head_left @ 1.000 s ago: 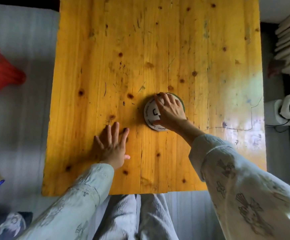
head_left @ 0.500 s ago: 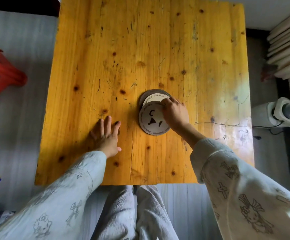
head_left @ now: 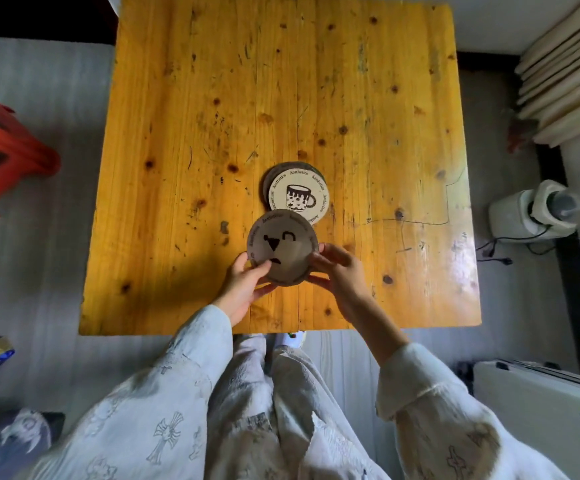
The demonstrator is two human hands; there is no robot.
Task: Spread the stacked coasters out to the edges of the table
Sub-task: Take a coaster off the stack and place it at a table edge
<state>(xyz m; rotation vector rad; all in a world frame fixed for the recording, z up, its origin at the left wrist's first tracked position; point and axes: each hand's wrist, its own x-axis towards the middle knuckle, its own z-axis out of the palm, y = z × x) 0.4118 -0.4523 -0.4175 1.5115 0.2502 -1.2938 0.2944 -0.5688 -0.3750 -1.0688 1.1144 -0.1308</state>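
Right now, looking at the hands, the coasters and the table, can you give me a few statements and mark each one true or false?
1. Both hands hold one coaster. True: the left hand and the right hand grip its edges.
2. The coaster on top of the stack shows a mug. True.
3. The held coaster lies flat at the far edge of the table. False: it is in the hands, on the near side of the stack.
4. A red stool stands on the table. False: it stands on the floor to the left.
5. The stack sits in a table corner. False: it is near the middle.
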